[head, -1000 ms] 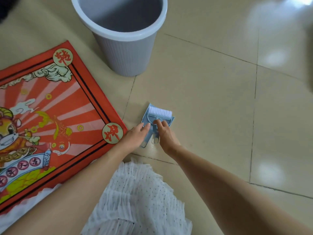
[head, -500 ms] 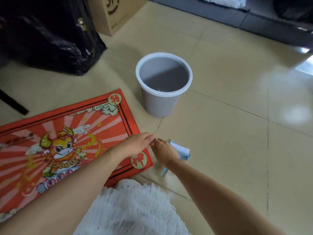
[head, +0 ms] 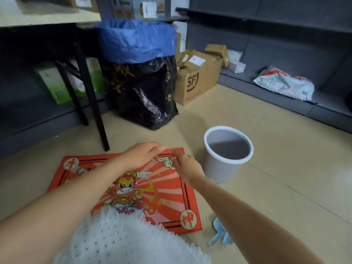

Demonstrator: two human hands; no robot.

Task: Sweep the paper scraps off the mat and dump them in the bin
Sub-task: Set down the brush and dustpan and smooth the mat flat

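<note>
Reaching forward, I have both hands raised over the far edge of the mat (head: pixel 165 189). My left hand (head: pixel 142 154) is palm down with its fingers loosely extended and together, holding nothing that I can see. My right hand (head: pixel 185 166) is just beside it, fingertips nearly meeting the left ones; its fingers are curled inward as if pinching, but the frame is too blurred for me to tell whether anything sits between them.

Below my hands the mat lies flat on the tiled floor (head: pixel 276 187), red with a cartoon ox, white rays and round gold characters at its corners. I can make out no paper scraps on it from this view. Its near edge is partly covered by my white dotted skirt (head: pixel 122 239).

To the right of my right hand, near the mat's far right corner, the grey bin (head: pixel 224 168) stands upright on the floor, its mouth open toward me. Under my right forearm, just beside the mat's near right corner, the light blue dustpan and brush (head: pixel 219 235) lie on the tiles, well apart from both hands.

Farther off stand a black table leg (head: pixel 93 103), a large black sack with a blue liner (head: pixel 141 73) and a cardboard box (head: pixel 198 82).
</note>
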